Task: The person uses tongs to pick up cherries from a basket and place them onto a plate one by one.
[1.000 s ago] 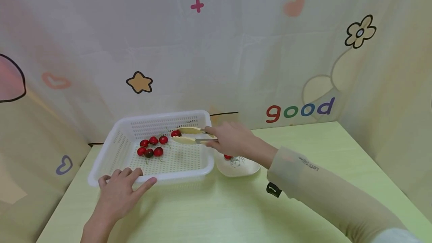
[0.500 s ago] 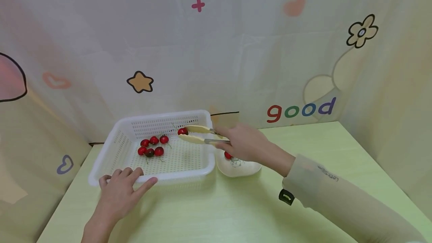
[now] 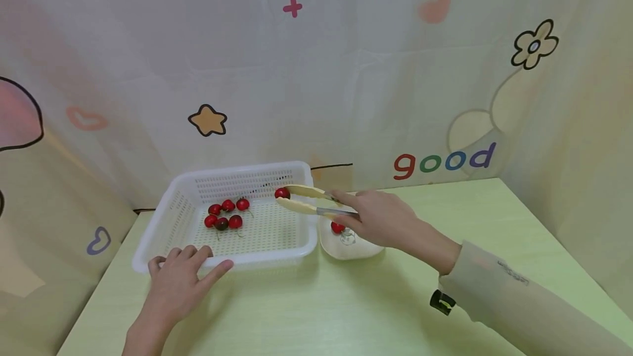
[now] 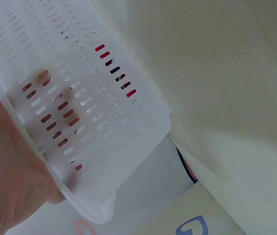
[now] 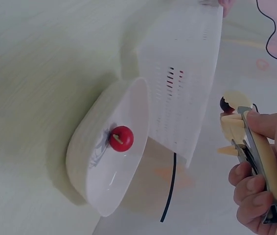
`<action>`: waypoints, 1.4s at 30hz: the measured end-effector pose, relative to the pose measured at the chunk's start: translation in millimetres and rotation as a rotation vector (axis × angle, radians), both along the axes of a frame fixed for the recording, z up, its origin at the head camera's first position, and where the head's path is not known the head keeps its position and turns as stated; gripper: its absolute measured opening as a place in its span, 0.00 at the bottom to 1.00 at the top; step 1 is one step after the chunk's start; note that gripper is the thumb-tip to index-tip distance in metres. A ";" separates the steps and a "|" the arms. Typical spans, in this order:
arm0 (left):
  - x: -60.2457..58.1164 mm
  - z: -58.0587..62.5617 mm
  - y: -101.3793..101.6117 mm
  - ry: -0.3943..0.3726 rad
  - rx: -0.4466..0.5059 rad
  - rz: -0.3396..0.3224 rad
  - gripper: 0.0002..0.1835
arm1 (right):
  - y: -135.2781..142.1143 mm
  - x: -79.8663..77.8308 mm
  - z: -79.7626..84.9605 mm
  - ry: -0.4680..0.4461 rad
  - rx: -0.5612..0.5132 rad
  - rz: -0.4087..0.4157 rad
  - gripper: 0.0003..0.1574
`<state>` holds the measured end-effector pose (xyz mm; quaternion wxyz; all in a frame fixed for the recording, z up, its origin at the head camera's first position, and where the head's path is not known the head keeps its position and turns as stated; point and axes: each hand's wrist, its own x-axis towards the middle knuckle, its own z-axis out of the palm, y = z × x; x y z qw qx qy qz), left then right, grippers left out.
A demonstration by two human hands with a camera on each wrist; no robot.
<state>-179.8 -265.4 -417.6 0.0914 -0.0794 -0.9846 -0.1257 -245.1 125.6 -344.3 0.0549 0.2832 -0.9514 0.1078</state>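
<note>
My left hand (image 3: 180, 284) grips the near rim of a white perforated plastic basket (image 3: 269, 259), fingers over the edge and thumb along the outside; the left wrist view shows the palm against its wall. Several red cherries (image 3: 236, 221) lie on the basket floor, one of them darker. In my right hand (image 3: 383, 217) are cream-tipped tongs (image 3: 300, 206), which pinch a red cherry (image 3: 282, 194) above the basket's right end. A white bowl (image 5: 110, 193) stands just right of the basket, partly under the right hand in the head view, with one cherry (image 5: 122, 138) inside.
Everything stands on a pale green table (image 3: 296, 312). A light patterned curtain (image 3: 316, 81) hangs right behind it and along both sides. A thin black line (image 5: 169, 188) runs behind the basket.
My right hand has moved right, carrying the tongs and the pinched cherry toward the basket's right end. More of the cherry in the bowl shows. The left hand stays on the rim.
</note>
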 end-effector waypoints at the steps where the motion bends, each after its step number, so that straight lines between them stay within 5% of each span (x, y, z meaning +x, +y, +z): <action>1: 0.1 -0.1 0.0 0.002 0.002 -0.001 0.30 | 2.1 0.7 -0.3 -0.001 0.003 -0.004 0.35; 17: 1.0 1.4 0.5 0.008 0.003 -0.001 0.30 | 41.5 17.1 -4.6 0.048 -0.020 -0.059 0.35; 42: 1.5 2.7 1.4 -0.007 0.006 0.004 0.31 | 81.7 29.7 -32.0 -0.073 0.024 -0.126 0.35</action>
